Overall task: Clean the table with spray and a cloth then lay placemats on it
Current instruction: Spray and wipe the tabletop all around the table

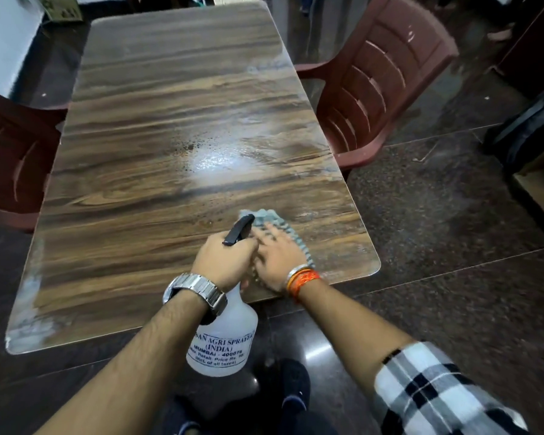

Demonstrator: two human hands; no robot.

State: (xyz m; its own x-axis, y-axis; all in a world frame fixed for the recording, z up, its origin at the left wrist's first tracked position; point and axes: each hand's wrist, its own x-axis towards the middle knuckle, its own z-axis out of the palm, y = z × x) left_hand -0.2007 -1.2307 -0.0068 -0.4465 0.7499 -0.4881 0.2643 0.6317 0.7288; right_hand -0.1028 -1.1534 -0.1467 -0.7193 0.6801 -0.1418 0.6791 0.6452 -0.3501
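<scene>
The tabletop (157, 127) is long and brown, with wood stripes. It looks smooth and shiny, so I think it gets slippery when wet. One red chair (387, 89) stands at 2 o'clock and another chair (10, 158) at 9 o'clock, both just beside the edges. A wet patch (217, 161) shines near the middle, with small dark drops at its 10 o'clock side. No placemats are in view, so that step is not yet done.

The bottle (230, 334) is at 6 o'clock, past the near edge and over the dark floor, not on the tabletop. It is pale plastic with a black nozzle that points to 1 o'clock. It looks light, but I cannot tell how full it is. The thin neck under the nozzle is the best place to take hold, with a finger free for the trigger. The left grip (222, 262) is clenched round that neck.

The cloth (275, 219) lies at 5 o'clock on the tabletop, near the right corner. It is soft and floppy and bunches up, so a flat push works better than a pinch. The right grip (278, 257) is released, with straight fingers pressing down on the cloth, and it touches the left grip.
</scene>
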